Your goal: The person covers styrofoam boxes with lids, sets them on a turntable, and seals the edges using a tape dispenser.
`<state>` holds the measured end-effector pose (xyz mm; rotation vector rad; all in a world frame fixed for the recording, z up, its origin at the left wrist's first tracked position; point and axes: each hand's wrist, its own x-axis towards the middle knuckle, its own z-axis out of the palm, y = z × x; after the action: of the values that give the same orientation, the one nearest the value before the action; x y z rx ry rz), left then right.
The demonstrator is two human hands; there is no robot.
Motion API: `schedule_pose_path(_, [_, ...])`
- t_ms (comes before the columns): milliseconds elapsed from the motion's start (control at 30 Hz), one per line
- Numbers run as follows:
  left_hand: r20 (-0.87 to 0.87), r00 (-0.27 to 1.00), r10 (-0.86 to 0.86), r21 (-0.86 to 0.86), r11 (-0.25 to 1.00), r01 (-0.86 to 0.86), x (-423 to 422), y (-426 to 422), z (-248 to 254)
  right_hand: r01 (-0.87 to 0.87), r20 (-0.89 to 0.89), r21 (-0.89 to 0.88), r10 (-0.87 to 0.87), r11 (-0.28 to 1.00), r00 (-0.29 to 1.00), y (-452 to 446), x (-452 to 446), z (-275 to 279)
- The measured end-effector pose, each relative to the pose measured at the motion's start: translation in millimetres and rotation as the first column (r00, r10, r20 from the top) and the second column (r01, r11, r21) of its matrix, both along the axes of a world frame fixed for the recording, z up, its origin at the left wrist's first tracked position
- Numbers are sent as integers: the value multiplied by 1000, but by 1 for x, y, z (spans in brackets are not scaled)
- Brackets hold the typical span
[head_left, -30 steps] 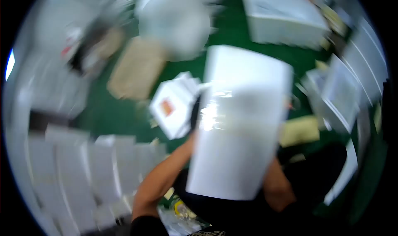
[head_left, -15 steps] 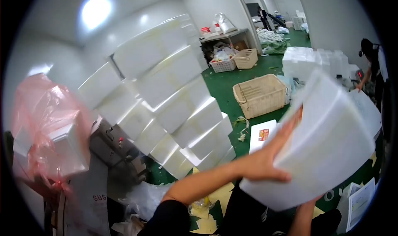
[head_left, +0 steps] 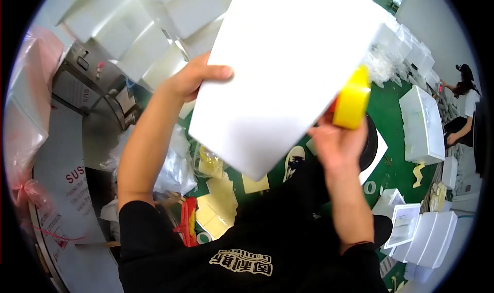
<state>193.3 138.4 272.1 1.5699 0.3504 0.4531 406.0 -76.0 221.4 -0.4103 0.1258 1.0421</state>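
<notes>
A large white foam box [head_left: 288,71] is raised in front of me, tilted, with one corner pointing down. My left hand [head_left: 198,76] grips its left edge, thumb flat on the near face. At the lower right edge, my right hand [head_left: 342,138] is closed around a tape dispenser with a wide yellow roll [head_left: 353,98]. The roll lies close against the box's side; whether it touches the box is unclear. The far side of the box and most of my left fingers are hidden.
Stacked white boxes [head_left: 123,25] stand at the upper left. Yellow sheets [head_left: 216,205] and a red tape dispenser [head_left: 188,222] lie below. A co-worker [head_left: 463,107] sits at the right near an open foam box [head_left: 422,124]. More foam boxes [head_left: 427,236] are at the lower right.
The view has swung downward. The box has been turned and now hangs before me at another tilt. The yellow tape in my right hand has come into sight.
</notes>
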Motion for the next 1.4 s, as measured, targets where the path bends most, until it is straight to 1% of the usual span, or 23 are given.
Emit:
schedule_pose_path(33, [-79,994,-75,-240,969,55,-11,16,-31,-4,-27,-100,2,995,1000,12,-11,-27])
schedule_pose_path(133, [-159,985,-71,-502,865,-19,-20,43,-136,7,-79,-368,-39,930,996,42,-27,-116])
schedule_pose_path(200, [-213,973,-86,-580,813,-55,-15,51,-197,9,-64,-474,-45,881,997,61,-29,-165])
schedule_pose_path(300, [-290,952,-97,-688,712,-137,-7,75,-284,144,-44,-596,-210,790,977,91,-32,-259])
schedule_pose_path(400, [-357,927,-113,-681,711,-176,13,91,-317,160,-145,-813,-461,560,876,123,-33,-287])
schedule_pose_path(433, [-408,907,-105,-659,721,-213,22,99,-319,142,-187,-808,-478,572,858,138,-29,-291])
schedule_pose_path(533, [-450,892,-34,-472,857,-205,50,122,-328,122,-257,-797,-515,592,818,172,-9,-329])
schedule_pose_path(567, [-451,892,-32,-403,899,-172,60,129,-332,163,-78,-907,-536,388,841,184,-3,-371])
schedule_pose_path(633, [-581,791,192,39,977,-208,89,130,-368,261,211,-963,-402,72,891,188,8,-381])
schedule_pose_path(667, [-600,740,305,259,949,-181,99,119,-388,282,258,-959,-331,26,908,175,11,-377])
schedule_pose_path(700, [-589,621,517,644,764,-24,108,93,-378,343,325,-939,-331,-6,886,157,11,-394])
schedule_pose_path(733, [-520,672,528,690,723,-35,120,94,-388,414,399,-910,-326,-26,857,146,14,-399])
schedule_pose_path(767, [-457,719,524,725,688,-40,128,90,-402,394,405,-914,-290,-100,867,135,16,-405])
schedule_pose_path(800, [-407,755,514,753,657,-40,128,77,-413,418,428,-904,-257,-95,867,126,16,-401])
schedule_pose_path(900, [-556,723,409,696,705,136,125,40,-400,516,514,-856,-135,-21,847,127,23,-382])
schedule_pose_path(1000, [-594,700,396,716,658,235,130,0,-413,487,478,-872,-138,44,867,119,21,-373])
schedule_pose_path(1067, [-609,689,392,704,668,242,139,-26,-417,490,467,-855,-158,171,870,107,5,-362])
schedule_pose_path(1100, [-567,651,504,801,522,293,141,-35,-443,497,466,-836,-178,232,867,102,0,-351])
schedule_pose_path(1200, [-552,686,474,788,565,244,142,-46,-431,309,164,-727,-282,613,945,72,-21,-261])
schedule_pose_path(1267, [-588,672,450,756,602,258,147,-67,-431,12,-148,-488,-96,873,984,22,-23,-230])
schedule_pose_path(1333, [-626,641,445,726,633,270,157,-92,-463,-102,-213,-504,-9,858,977,-20,-26,-185])
schedule_pose_path(1367, [-553,672,492,794,556,246,153,-107,-513,-157,-155,-491,91,857,984,-48,-26,-176])
schedule_pose_path(1400, [-666,616,422,702,634,325,152,-115,-511,-208,-101,-486,182,849,978,-74,-23,-169])
